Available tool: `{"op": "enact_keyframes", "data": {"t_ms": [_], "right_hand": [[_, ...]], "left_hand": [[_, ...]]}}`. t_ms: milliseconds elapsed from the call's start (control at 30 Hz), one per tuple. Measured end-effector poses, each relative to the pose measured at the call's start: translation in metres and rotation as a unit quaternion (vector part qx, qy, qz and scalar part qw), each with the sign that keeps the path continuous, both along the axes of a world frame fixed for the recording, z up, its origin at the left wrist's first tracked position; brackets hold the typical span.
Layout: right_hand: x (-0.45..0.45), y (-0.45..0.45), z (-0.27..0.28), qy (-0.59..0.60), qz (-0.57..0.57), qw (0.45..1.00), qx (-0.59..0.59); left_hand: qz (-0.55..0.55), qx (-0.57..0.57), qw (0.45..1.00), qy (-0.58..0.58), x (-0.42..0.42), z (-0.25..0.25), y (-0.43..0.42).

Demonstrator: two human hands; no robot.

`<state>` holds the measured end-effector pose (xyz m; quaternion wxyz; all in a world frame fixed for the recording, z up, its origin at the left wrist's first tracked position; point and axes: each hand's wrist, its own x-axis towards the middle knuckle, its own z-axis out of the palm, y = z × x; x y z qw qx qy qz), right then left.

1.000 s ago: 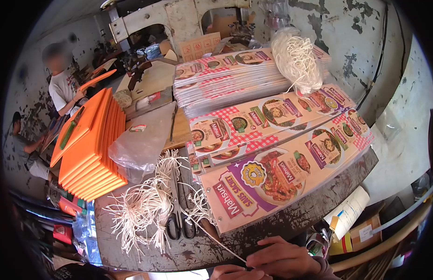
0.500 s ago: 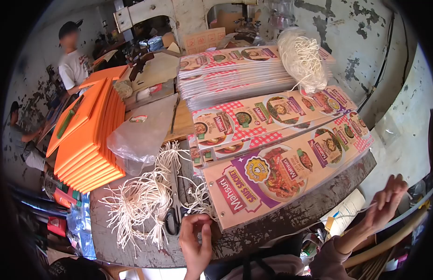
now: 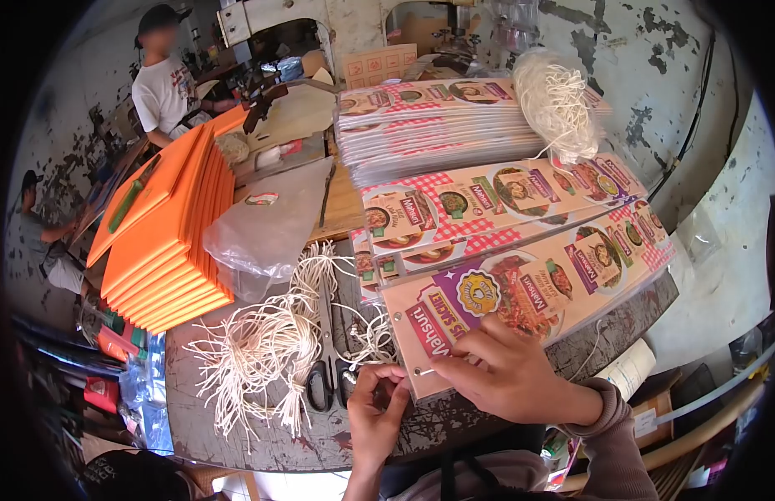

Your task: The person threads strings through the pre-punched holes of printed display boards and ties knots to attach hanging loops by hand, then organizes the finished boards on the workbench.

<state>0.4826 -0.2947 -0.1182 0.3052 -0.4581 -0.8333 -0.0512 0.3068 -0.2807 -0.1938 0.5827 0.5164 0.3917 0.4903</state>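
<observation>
– Hands?
– Left hand [image 3: 377,417] curls by the near corner of the glossy Mahsuri sheet [image 3: 533,292]; right hand [image 3: 508,376] bends over it; neither grip's closure is clear
– Beyond?
– Metal scissors [image 3: 325,330], limp white cords [image 3: 266,342], smooth orange stack [image 3: 166,250]

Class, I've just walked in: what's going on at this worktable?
Someone's right hand presses on a glossy printed cardboard sheet, near its punched corner; their left hand is at its edge. Black-handled metal scissors lie beside bundled off-white cords. A person in a white T-shirt stands behind stacked flat orange pieces.
</observation>
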Motion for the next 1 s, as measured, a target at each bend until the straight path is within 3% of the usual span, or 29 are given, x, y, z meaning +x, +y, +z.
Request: {"op": "enact_keyframes", "data": {"t_ms": [300,533,800,1000], "right_hand": [[-0.009,0.004,-0.003,-0.114,-0.017,0.992,0.056],[-0.014,0.006,-0.003,-0.127,0.007,0.990,0.063],[-0.024,0.004,-0.001,-0.186,0.042,0.975,0.115],[-0.036,0.006,-0.009,-0.187,0.041,0.975,0.116]], "left_hand": [[-0.001,-0.005,1.000,-0.016,0.002,0.004,0.000],[0.000,-0.018,0.999,-0.030,0.003,0.007,-0.002],[0.055,-0.111,0.980,-0.155,0.006,0.008,-0.011],[0.072,-0.103,0.968,-0.217,0.011,0.008,-0.012]]}}
